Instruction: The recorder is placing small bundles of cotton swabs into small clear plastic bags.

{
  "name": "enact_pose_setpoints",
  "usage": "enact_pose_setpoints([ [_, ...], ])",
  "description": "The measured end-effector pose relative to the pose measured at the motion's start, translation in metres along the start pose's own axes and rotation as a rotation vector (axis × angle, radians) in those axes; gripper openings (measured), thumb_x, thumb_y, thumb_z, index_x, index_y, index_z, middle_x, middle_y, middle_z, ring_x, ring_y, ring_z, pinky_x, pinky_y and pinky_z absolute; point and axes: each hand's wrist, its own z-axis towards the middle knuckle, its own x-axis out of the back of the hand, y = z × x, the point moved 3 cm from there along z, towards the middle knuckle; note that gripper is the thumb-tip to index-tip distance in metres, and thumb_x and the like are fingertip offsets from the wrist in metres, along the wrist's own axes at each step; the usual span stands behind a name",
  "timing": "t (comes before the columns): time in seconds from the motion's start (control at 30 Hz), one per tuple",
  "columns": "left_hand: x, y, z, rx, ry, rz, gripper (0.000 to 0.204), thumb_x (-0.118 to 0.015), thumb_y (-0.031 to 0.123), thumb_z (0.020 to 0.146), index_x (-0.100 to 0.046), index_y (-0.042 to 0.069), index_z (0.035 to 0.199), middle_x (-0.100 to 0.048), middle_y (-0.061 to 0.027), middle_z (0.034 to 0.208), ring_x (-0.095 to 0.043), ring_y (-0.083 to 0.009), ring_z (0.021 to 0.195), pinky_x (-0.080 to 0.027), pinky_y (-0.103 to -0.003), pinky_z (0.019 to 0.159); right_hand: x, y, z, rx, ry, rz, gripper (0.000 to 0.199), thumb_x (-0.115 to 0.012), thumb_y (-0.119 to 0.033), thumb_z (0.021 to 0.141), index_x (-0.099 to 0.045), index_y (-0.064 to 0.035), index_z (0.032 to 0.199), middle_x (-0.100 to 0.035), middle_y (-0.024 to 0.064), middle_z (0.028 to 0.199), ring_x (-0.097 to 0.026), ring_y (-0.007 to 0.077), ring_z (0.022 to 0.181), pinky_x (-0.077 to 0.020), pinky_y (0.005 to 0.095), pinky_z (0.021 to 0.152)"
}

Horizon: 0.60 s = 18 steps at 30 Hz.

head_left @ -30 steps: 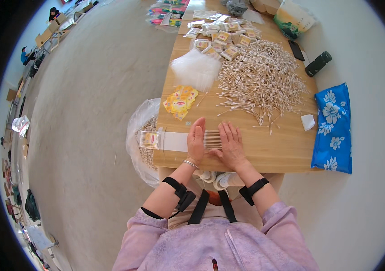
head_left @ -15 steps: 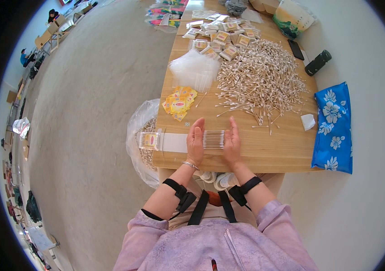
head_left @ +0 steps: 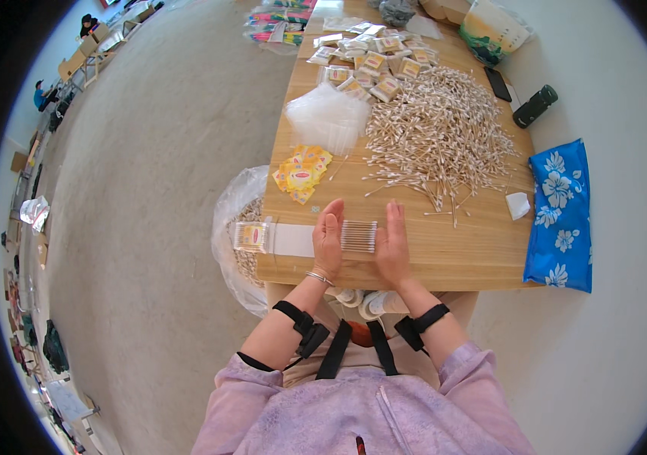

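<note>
A neat layer of cotton swabs (head_left: pixel 359 236) lies crosswise on the table near its front edge, between my hands. My left hand (head_left: pixel 328 239) stands on edge at the swabs' left tips, its fingers stretched forward. On the right, my right hand (head_left: pixel 392 243) is upright with straight fingers, its palm beside the right tips. Both hands are open. A white strip (head_left: pixel 293 240) runs leftward from under or behind my left hand; which, I cannot tell. At its left end sits a clear bag of swabs with a yellow label (head_left: pixel 250 236).
Beyond my hands spreads a big heap of loose swabs (head_left: pixel 441 129). Yellow cards (head_left: pixel 302 173), clear bags (head_left: pixel 327 115) and filled packs (head_left: pixel 372 61) lie at its left. A blue flowered pouch (head_left: pixel 560 216), black bottle (head_left: pixel 535 105) and phone (head_left: pixel 498 83) line the right side.
My right hand has turned slightly and its forearm has shifted a little to the right. My left hand and the swab row are almost unchanged.
</note>
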Motion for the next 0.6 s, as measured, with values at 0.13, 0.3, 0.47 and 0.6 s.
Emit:
enact_pose_setpoints([
  [0.13,0.002,-0.002,0.002,-0.035,-0.005,0.002,0.056,-0.038,0.041,0.100,-0.038,-0.004,0.135,-0.042,-0.0166,0.138,-0.037,-0.0248,0.132,-0.026,-0.035,0.112,-0.012,-0.009,-0.013,0.261,-0.371,-0.710,0.078,-0.051,-0.042,0.090,-0.023,0.0094,0.141,-0.020,0.0263,0.149,-0.015,0.0373,0.141,-0.0140,0.0451,0.115],
  [0.3,-0.002,-0.003,0.000,-0.020,0.014,0.033,0.057,-0.037,0.041,0.100,-0.038,-0.004,0.135,-0.041,-0.0174,0.139,-0.036,-0.0251,0.133,-0.026,-0.036,0.112,-0.020,-0.021,-0.020,0.243,-0.467,-0.843,0.088,-0.054,-0.049,0.085,-0.022,0.0104,0.140,-0.017,0.0272,0.149,-0.013,0.0382,0.141,-0.0115,0.0455,0.115],
  [0.47,-0.001,0.001,0.000,-0.034,0.044,-0.004,0.047,-0.039,0.030,0.101,-0.043,-0.006,0.131,-0.046,-0.0165,0.135,-0.041,-0.0227,0.128,-0.031,-0.033,0.109,-0.024,-0.022,-0.022,0.266,-0.449,-0.876,0.094,-0.056,-0.054,0.081,-0.022,0.0112,0.140,-0.017,0.0283,0.149,-0.013,0.0382,0.141,-0.0093,0.0464,0.115],
  [0.6,0.008,0.013,-0.006,0.016,0.062,0.048,0.039,-0.044,0.023,0.100,-0.047,-0.003,0.129,-0.050,-0.0157,0.132,-0.046,-0.0241,0.123,-0.037,-0.033,0.103,-0.024,-0.024,-0.022,0.238,-0.449,-0.828,0.098,-0.058,-0.056,0.079,-0.022,0.0117,0.140,-0.018,0.0288,0.148,-0.013,0.0378,0.141,-0.0095,0.0463,0.115],
])
